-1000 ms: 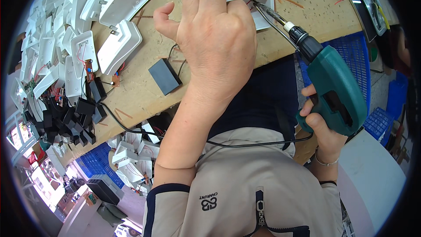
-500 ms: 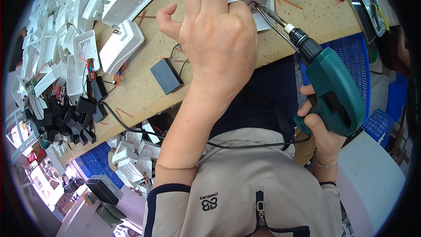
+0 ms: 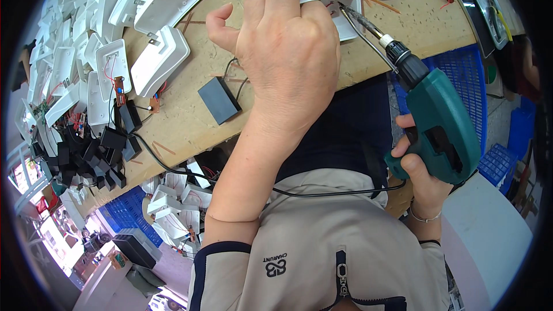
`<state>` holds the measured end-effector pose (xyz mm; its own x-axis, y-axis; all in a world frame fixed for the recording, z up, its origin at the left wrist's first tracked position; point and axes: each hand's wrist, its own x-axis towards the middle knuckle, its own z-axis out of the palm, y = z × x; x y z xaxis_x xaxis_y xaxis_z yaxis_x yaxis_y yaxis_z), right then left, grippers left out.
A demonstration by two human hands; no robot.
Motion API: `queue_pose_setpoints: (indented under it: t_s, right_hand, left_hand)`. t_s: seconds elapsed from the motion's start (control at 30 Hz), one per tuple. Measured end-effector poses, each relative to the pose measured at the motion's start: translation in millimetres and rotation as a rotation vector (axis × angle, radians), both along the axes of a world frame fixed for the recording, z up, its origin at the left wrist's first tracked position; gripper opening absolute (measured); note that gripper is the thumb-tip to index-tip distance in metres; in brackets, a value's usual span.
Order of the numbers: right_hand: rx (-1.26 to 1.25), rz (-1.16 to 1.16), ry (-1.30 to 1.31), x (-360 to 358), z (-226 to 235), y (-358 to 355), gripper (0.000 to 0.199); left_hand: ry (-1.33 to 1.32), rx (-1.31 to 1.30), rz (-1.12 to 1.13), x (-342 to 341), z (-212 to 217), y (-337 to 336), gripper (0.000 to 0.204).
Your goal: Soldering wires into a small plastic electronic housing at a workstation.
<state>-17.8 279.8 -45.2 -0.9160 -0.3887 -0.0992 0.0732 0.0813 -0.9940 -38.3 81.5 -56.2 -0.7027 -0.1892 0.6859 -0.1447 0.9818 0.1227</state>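
Open white casing [image 3: 345, 27], partly hidden, green soldering gun [image 3: 440, 103], slanting, tip [image 3: 342, 6] at casing's opening

— What is piled on the workbench [image 3: 420, 31]?
— White plastic casings [image 3: 168, 1] are heaped at the left, with black rectangular boxes [image 3: 112, 138] clustered near the edge.
— What is seen beyond the edge?
— A blue perforated crate [image 3: 469, 86] at the right; another blue crate [image 3: 129, 216] is partly hidden at lower left.
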Motion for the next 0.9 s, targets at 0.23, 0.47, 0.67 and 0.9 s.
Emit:
queue_pose_setpoints:
  t_s: [0.23,0.47,0.67,0.9]
  right_hand:
    - [0.012,0.020,0.020,-1,-2,0,0.057]
    - [0.016,0.027,0.015,1,-3,1,0.057]
    - [-0.011,0.019,0.007,7,-4,6,0.059]
    - [-0.024,-0.039,0.066,12,0,12,0.065]
  left_hand:
    - [0.004,-0.004,0.006,-1,0,0,0.006]
    - [0.008,0.002,0.005,-1,0,-1,0.005]
    - [0.009,0.015,0.012,1,0,0,0.006]
    - [0.004,0.024,0.018,1,-3,3,0.007]
